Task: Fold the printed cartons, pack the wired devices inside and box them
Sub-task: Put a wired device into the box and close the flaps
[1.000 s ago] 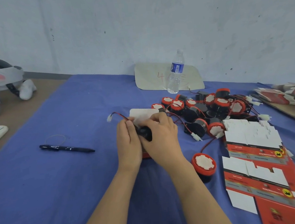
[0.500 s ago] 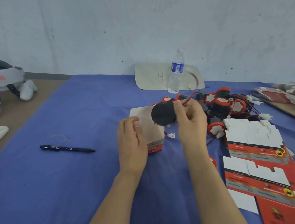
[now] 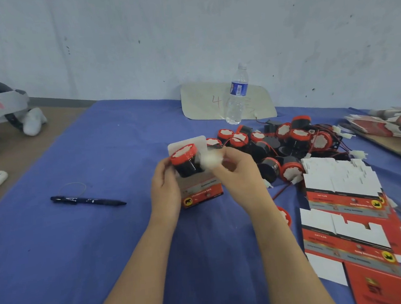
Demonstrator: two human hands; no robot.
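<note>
Head: left hand (image 3: 165, 188) grips red printed cardboard carton (image 3: 201, 191)
Right hand (image 3: 238, 173): blurred, grip unclear
Red-capped black cylindrical device (image 3: 185, 162): lower squarely, don't force

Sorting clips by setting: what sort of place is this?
Probably a makeshift hand-packing workbench: a pile of wired devices, stacks of flat printed cartons, all on a blue cloth.

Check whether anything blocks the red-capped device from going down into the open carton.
Nothing visible blocks it. The device is at the mouth of the carton, whose lid flap stands up behind. The blurred right hand is at the opening's right edge; what it holds is unclear.
</note>
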